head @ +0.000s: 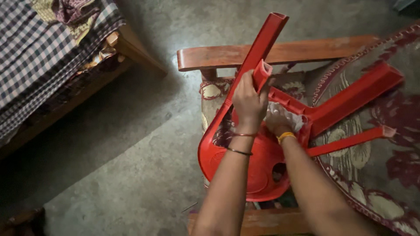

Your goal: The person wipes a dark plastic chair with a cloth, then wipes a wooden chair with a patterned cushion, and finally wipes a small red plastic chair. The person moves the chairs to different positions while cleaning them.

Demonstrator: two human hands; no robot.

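Red moulded plastic stool (245,161), turned on its side with its legs pointing up and to the right, resting across a wooden armchair (280,52) with a floral cushion. Left hand (249,102) clenched round one short leg stub near its top, two thin bangles on the wrist. Right hand (280,122), yellow band at the wrist, pressed against the underside where the legs meet the seat, bunching a pale cloth (286,114) against the plastic; fingers closed on the cloth. Handling, as a judgement: light for its bulk, hollow ribbed legs stiff along their length but liable to flex sideways; smooth glossy surface likely slippery, more so if the cloth is damp; not fragile, though thin rims could crack under a sharp twist. Best hold appears to be a leg close to its root, or the seat rim, where ribs give purchase. Surroundings: bare concrete floor (131,153); a bed (52,52) with a checked cover at upper left; patterned maroon fabric (385,166) at right.
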